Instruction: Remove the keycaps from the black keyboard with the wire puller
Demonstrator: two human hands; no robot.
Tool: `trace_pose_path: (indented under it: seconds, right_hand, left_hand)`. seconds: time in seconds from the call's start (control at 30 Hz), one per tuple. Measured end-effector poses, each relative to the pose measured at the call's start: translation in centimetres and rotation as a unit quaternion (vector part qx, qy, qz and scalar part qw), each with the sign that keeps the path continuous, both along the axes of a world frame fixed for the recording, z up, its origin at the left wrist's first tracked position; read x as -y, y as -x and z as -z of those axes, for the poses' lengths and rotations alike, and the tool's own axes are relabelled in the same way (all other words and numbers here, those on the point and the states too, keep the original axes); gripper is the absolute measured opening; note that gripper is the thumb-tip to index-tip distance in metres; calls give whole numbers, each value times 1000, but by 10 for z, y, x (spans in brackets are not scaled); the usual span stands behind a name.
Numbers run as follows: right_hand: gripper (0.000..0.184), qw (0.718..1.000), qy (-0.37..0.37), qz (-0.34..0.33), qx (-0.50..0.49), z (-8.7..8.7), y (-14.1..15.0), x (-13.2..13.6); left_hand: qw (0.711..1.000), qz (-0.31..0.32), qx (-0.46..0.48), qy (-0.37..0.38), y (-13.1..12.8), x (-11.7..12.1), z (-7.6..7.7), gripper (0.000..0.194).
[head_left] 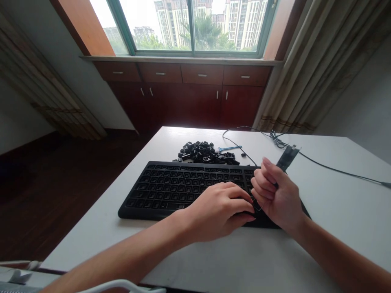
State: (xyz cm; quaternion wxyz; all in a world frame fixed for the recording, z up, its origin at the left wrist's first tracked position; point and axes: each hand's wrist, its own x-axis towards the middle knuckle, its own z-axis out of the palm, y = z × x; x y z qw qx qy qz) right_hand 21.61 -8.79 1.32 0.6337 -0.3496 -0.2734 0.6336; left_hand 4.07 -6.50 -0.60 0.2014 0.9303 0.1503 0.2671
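A black keyboard (165, 195) lies on the white table, its visible key positions bare of caps. My left hand (224, 207) rests over its right part, fingers curled and thumb close to them; whatever is between the fingertips is hidden. Above the keyboard's right end, my right hand (279, 195) is closed in a fist around a keycap puller (288, 158). The puller's dark handle sticks up past the thumb, and thin wire shows below the fist, beside my left fingertips. Behind the keyboard is a heap of black keycaps (200, 152).
A blue slim tool (230, 148) lies beside the heap, near a single loose keycap (243, 155). The black cable (332, 166) runs from the keyboard across the white table (339, 195), bundled partway. A white curved object (116, 285) is at the near left edge.
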Motion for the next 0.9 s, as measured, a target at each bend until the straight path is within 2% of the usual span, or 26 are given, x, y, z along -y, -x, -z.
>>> trace_pose_path:
  seconds: [0.27, 0.37, 0.47, 0.53, 0.7, 0.9]
  right_hand:
    - [50, 999, 14, 40, -13, 2, -4, -3]
    - [49, 999, 13, 46, -8, 2, -5, -3]
    - [48, 999, 9, 48, -7, 1, -5, -3]
    - [48, 999, 7, 45, -8, 2, -5, -3]
    - [47, 999, -1, 36, 0, 4, -5, -3]
    - [48, 999, -15, 27, 16, 5, -3, -2]
  left_hand:
    - [995, -79, 35, 49, 5, -9, -2, 17]
    - [991, -129, 31, 11, 13, -21, -1, 16]
    - [979, -195, 0, -64, 27, -38, -4, 16]
    - [961, -248, -43, -117, 37, -48, -8, 18]
    - [889, -383, -155, -195, 54, -63, -18, 22]
    - [828, -462, -223, -226, 58, -65, -19, 17]
